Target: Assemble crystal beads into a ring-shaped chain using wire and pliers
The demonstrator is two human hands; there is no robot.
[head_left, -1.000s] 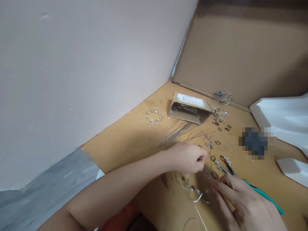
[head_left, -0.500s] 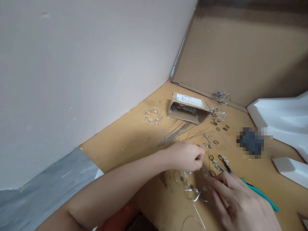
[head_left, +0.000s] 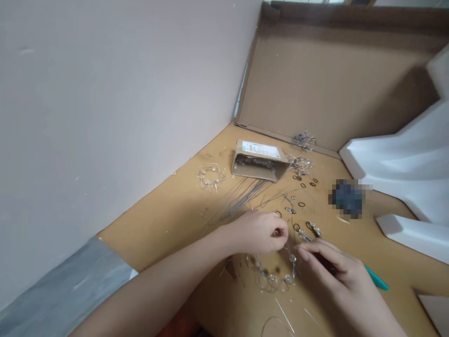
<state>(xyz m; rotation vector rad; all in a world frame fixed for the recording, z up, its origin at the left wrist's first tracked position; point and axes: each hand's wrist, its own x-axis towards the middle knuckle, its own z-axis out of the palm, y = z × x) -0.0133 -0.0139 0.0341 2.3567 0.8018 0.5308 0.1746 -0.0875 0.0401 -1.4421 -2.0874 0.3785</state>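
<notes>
My left hand (head_left: 264,231) is closed in a pinch, with a string of wire and clear beads (head_left: 271,277) hanging in a loop beneath its fingers. Just to the right, my right hand (head_left: 345,274) has thumb and forefinger pressed together close to the loop's upper right end. Whatever sits between those fingertips is too small to make out. Partly hidden under the right hand lies a tool with a teal handle (head_left: 378,280). Small dark rings (head_left: 301,205) and clear beaded pieces (head_left: 304,234) lie beyond the fingers.
A small open cardboard box (head_left: 257,175) holds clear beads. Grey wires (head_left: 245,199) fan out before it, and a second beaded wire ring (head_left: 210,177) lies to its left. Wire piles (head_left: 300,164) and a blurred dark object (head_left: 348,199) are on the right. White foam (head_left: 396,159) borders the table.
The beaded loop now hangs rounder and more spread out. My right hand has shifted slightly up and left, its fingertips nearer the left hand. The whole view has swung a little rightward.
</notes>
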